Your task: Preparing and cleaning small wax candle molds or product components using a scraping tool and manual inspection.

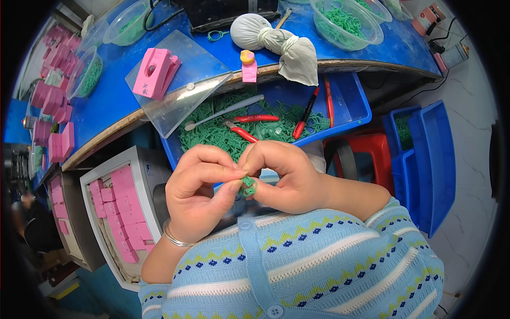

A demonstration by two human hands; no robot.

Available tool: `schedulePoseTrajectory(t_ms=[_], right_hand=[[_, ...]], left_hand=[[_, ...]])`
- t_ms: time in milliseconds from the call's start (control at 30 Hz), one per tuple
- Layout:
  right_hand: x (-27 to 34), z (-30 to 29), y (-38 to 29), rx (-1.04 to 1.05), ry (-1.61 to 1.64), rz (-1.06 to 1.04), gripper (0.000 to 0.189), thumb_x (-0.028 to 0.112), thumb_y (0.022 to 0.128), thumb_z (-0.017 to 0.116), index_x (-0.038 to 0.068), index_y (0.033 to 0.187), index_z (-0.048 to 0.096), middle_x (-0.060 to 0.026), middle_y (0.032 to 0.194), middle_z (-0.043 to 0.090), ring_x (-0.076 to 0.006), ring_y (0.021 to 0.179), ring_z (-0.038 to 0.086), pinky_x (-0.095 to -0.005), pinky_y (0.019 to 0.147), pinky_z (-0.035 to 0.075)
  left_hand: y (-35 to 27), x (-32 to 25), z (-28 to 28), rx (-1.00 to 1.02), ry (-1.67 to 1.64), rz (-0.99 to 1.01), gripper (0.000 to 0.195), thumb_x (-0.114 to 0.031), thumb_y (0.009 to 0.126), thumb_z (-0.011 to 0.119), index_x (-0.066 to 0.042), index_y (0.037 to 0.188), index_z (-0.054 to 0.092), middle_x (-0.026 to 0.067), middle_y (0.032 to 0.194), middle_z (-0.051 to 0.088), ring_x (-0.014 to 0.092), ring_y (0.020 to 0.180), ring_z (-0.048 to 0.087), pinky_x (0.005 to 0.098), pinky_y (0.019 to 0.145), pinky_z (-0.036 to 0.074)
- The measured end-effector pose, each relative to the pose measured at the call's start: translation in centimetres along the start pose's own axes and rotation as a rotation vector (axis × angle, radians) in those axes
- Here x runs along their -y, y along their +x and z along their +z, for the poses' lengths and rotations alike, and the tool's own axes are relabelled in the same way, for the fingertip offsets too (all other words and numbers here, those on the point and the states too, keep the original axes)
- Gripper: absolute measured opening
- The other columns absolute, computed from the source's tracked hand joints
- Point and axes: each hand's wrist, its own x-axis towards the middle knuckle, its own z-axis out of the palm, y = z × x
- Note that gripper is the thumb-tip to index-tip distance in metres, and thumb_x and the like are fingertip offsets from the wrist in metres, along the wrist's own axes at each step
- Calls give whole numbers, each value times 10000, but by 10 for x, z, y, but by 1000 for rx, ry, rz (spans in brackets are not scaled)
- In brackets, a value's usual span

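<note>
Between the fingertips of both hands is a small green piece, which looks like a ring-shaped wax casting; the fingers partly cover it. My left hand pinches it from the left with thumb and forefinger. From the other side my right hand grips it, its thumb lying along the piece. Just beyond the hands, a blue plastic drawer holds a heap of similar green pieces. On that heap lie red-handled cutting pliers, a grey-handled toothbrush and a red-and-black marker pen.
Pink mould blocks rest on a clear plate overhanging the bench edge. A tied white cloth bag lies beside a tub of green pieces. An open white box of pink blocks is at left; blue bins stand right.
</note>
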Motion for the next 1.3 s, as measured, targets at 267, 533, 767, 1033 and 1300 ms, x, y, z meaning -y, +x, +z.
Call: schedulePoseTrajectory(t_ms=[267,533,767,1033,1300], right_hand=[[3,0,1,-62,-109,-6,114,-35,742,593,3,812,512,-93,789,578,-179,729,583,-291,640,459],[8,0,1,-114,-196,-40,170,-36,697,637,17,791,506,-70,747,546,-138,605,515,-260,520,411],[4,0,3,-109,-212,-94,184,-39,685,652,25,783,510,-67,741,536,-126,577,484,-245,493,386],[4,1,6,-163,-239,-127,144,20,697,657,38,756,527,-72,700,520,-180,561,528,-283,472,420],[6,-76,28,-642,-1152,-458,305,128,646,738,65,896,575,-82,856,575,-282,804,536,-381,729,423]], left_hand=[[-2,4,5,-165,-25,-104,100,40,785,596,-2,875,593,88,912,519,125,795,515,233,690,441],[-5,10,1,-138,-185,-70,146,-141,870,561,2,898,556,83,900,505,123,766,490,240,693,408],[1,7,2,-38,29,35,315,-146,783,674,12,1045,598,75,962,500,147,865,486,256,767,399],[0,6,1,-15,73,30,309,-38,709,711,3,1004,627,87,953,518,165,883,495,272,791,403],[-5,8,1,-135,31,-51,255,-43,738,688,17,975,616,109,954,546,191,919,508,303,828,398]])
